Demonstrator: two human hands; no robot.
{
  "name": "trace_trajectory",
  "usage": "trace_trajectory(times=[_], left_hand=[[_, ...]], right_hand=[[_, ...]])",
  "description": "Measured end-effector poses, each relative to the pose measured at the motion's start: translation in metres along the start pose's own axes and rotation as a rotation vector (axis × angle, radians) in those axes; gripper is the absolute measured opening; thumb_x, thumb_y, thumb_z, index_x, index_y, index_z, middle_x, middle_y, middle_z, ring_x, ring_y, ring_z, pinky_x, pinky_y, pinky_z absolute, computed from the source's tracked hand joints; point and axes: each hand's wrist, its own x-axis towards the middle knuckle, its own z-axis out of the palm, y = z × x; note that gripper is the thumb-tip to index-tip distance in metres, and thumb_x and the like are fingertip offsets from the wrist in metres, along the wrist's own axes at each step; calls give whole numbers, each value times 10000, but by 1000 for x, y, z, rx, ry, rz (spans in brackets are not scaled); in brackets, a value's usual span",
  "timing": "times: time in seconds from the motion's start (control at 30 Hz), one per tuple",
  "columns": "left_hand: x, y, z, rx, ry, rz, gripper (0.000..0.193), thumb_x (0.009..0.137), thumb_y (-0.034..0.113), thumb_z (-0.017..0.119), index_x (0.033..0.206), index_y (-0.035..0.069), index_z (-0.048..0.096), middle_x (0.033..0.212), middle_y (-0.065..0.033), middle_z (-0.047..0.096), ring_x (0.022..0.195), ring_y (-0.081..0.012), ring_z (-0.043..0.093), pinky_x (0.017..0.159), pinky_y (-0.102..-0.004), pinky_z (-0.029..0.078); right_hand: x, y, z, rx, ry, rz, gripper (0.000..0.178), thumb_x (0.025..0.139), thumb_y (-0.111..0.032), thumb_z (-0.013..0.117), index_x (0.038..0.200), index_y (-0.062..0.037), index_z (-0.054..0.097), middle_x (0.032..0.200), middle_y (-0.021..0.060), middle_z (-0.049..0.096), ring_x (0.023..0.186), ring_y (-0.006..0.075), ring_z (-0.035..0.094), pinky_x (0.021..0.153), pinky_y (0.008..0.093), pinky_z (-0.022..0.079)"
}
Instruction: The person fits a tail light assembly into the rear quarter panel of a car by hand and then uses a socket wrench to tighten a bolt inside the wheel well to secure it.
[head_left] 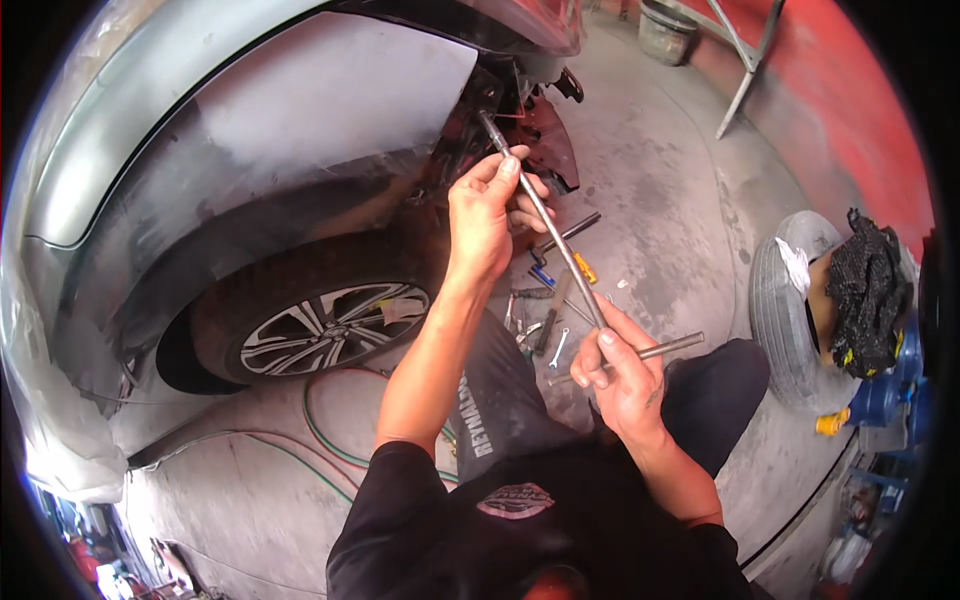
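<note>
Gripping the T-handled wrench (573, 267) by its crossbar end with the right hand (630, 382). Farther along the wrench, pinching its shaft in the left hand (482, 215). At the wrench's far tip, reaching to the car's exposed corner (487, 93).

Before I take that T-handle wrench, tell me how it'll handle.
The T-handle wrench is likely stiff: its shaft looks like straight metal. That round shaft may twist when gripped loosely; the crossbar should hinder rolling.
</note>
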Motion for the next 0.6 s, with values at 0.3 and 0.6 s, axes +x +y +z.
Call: trace_trajectory(times=[0.3,0.6], left_hand=[[-46,32,13,735,19,265,299,1012,226,625,887,-29,719,633,-23,645,574,-67,595,527,-236,462],[-74,66,93,672,-1006,210,643,880,328,691,1387,-16,497,1075,-218,681,1034,-370,649,903,-469,486]], right_hand=[[-1,-37,36,456,83,239,553,1021,-223,429,1526,-8,361,727,73,533,542,136,452,644,374,486],[-7,-32,55,105,-27,145,435,1044,-365,410,1316,-40,508,699,44,517,498,146,442,575,392,474]])
